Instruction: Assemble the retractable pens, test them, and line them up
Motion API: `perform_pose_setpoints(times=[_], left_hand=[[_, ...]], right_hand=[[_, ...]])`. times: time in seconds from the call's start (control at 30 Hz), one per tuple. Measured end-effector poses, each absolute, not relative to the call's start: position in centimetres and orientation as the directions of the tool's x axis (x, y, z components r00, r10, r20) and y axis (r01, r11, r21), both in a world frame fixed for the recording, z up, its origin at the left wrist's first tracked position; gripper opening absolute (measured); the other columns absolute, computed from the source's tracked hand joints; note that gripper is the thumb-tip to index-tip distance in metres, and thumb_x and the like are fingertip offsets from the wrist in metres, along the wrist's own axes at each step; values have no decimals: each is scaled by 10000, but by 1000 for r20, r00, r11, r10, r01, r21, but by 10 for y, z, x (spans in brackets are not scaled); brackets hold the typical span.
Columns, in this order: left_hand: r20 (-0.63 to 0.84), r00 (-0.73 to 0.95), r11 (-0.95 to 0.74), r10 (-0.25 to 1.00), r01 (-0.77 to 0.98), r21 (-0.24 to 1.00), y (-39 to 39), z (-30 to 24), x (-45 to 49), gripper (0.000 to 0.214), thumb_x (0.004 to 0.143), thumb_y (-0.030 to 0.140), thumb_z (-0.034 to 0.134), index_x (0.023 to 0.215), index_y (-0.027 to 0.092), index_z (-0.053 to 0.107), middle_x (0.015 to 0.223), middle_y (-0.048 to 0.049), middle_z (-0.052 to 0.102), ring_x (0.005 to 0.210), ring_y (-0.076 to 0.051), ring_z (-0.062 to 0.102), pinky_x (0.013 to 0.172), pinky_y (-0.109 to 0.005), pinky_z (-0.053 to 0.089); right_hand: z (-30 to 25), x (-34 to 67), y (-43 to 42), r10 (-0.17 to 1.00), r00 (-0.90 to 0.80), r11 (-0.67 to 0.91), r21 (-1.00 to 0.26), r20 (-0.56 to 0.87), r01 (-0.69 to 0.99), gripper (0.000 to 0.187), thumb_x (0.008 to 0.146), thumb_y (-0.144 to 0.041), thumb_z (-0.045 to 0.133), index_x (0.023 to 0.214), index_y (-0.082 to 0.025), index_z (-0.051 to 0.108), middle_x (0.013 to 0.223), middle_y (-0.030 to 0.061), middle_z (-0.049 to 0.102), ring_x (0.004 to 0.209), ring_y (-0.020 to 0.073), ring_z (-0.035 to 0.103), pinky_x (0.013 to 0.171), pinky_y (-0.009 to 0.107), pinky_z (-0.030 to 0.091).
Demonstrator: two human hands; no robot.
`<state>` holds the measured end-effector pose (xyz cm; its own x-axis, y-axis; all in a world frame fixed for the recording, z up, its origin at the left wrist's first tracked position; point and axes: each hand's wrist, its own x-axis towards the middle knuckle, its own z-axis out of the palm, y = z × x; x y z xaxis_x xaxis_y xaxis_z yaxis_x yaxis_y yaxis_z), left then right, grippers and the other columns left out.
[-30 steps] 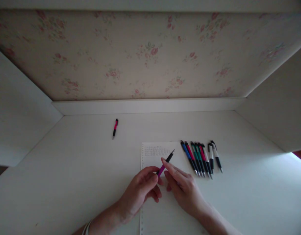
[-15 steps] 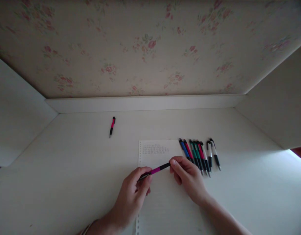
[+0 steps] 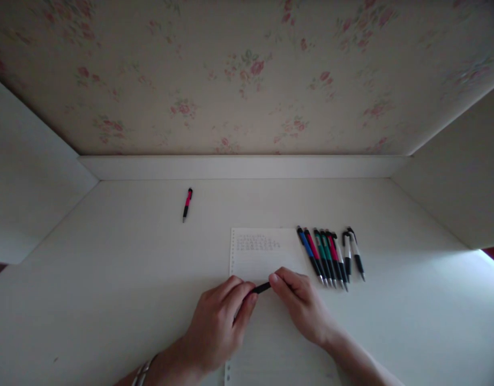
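A pen [image 3: 262, 288] is held between my two hands above the sheet of paper [image 3: 271, 257]; only a black stretch of its grip shows. My left hand [image 3: 225, 316] wraps round the pen's barrel and hides it. With thumb and fingers, my right hand [image 3: 301, 303] pinches the tip end, which is covered. Beyond the hands, handwritten lines fill the top of the hole-punched sheet. Just right of the paper lies a row of pens, among them a blue pen [image 3: 309, 252], a green pen [image 3: 324, 254] and a white pen [image 3: 356, 254].
A lone pink-and-black pen [image 3: 187, 205] lies toward the back left of the white desk [image 3: 130, 279]. White side panels [image 3: 30, 177] and a low back ledge [image 3: 247, 167] border the desk, under a floral wall [image 3: 247, 80].
My left hand has slid along the pen toward its tip, covering the purple part seen before. Both hands now sit closer together. The view has shifted slightly.
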<state>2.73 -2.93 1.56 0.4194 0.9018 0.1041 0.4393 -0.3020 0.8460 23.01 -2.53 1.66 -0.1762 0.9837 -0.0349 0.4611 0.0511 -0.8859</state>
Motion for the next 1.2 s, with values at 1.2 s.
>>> perform_pose_setpoints(times=[1.2], left_hand=[[-282, 474, 102, 834, 369, 924, -16, 30, 31, 188, 882, 345, 641, 941, 170, 674, 688, 37, 553, 637, -114, 479, 600, -214, 362]], right_hand=[[10, 234, -26, 982, -191, 115, -829, 10, 548, 475, 991, -442, 456, 582, -207, 395, 525, -54, 386, 501, 101, 376, 494, 253, 263]])
